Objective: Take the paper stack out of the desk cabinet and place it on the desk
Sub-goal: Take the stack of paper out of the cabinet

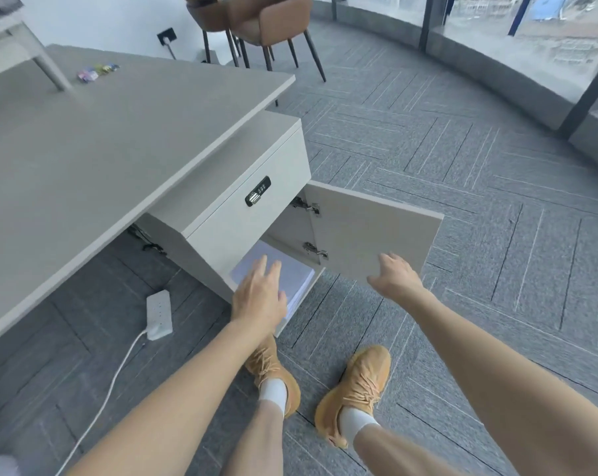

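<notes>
1. Head view: the desk [84, 159] fills the upper left, a broad grey top that is mostly bare, so there looks to be ample room for the paper.
2. The desk cabinet [256, 166] sits under the desk's right end, its cabinet door [369, 231] swung wide to the right, exposing the lower compartment.
3. The paper stack [273, 269] lies flat on the compartment floor, near the front edge, not yet lifted.
4. The left hand [258, 297] hovers over the stack, fingers spread and holding nothing, apparently about to take it.
5. The right hand [393, 274] is open too, near the door's lower edge; whether it touches is unclear. It probably keeps the door clear.
</notes>
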